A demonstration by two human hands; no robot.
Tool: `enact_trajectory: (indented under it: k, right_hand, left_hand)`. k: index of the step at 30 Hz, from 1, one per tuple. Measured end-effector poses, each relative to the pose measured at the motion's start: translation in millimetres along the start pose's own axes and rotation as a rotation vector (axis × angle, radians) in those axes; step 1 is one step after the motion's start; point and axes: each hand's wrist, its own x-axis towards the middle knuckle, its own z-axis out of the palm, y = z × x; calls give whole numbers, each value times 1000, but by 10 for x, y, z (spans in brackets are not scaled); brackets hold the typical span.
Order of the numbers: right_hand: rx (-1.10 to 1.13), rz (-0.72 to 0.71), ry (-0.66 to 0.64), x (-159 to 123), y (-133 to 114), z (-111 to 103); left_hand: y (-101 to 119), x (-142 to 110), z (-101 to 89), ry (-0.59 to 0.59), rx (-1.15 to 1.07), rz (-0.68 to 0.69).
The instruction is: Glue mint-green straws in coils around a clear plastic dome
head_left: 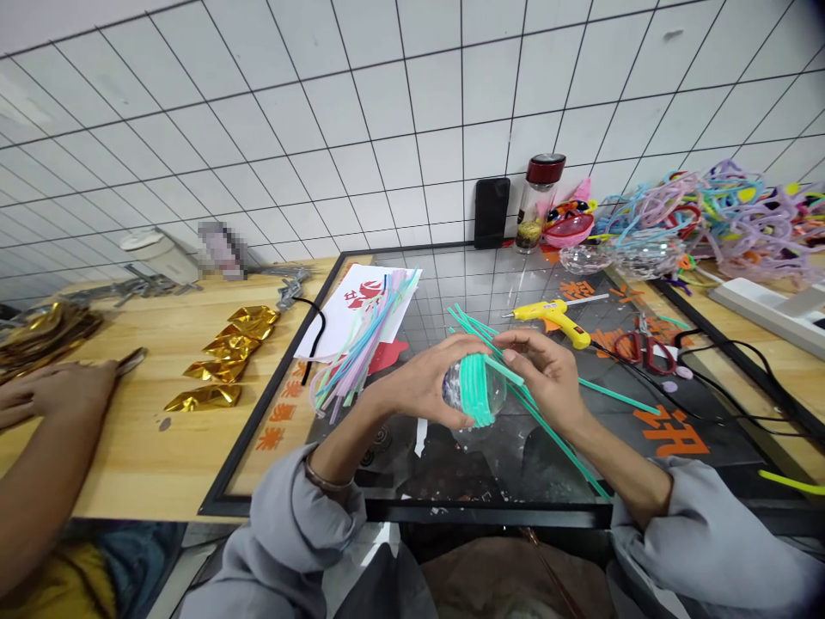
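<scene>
Clear rounded container wrapped in bright teal strips (475, 397) sits between the two hands, above the dark glass-topped board with black frame (451, 481), near its middle. Left hand (429, 378) wraps round its left side, fingers over the top, thumb low near the bottom edge; grip about as wide as the container. Right hand (547, 370) is just beside its right side, fingers and thumb narrowed on a flat teal strip (509, 368) that crosses the container's upper right. Whether right fingertips also touch the container: cannot tell. Purple and silvery patch shows at its left end, near the left palm; right end is bare and see-through. More loose thin teal strips (567, 447) lie on the board, behind and below the right hand. Yellow glue gun with black cord (555, 317) lies beyond the right hand; red-handled scissors (646, 351) right of it. Bundle of pastel strips (370, 340) lies left, partly on a white paper sheet with red print (328, 314). Crinkled gold foil pieces (235, 348) on the light wood table (186, 464), far left; another person's hand (70, 387) nearby.
</scene>
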Motion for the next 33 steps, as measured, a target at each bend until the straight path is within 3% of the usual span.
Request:
enact_trajectory:
  k: [4,7,16,33]
  right_hand:
    - [192,285,-22,26,23,22]
    - [261,393,-81,24,-3,54]
    - [279,416,-135,45,-54,68]
    - [370,516,-93,62,-5,85]
  left_hand:
    - [-5,-10,1,-8,2,-20]
    - [-20,-13,-2,-10,9,-5]
    - [-15,-15,-30,-48,-13,-9]
    - [60,-18,-48,-77,-6,-16]
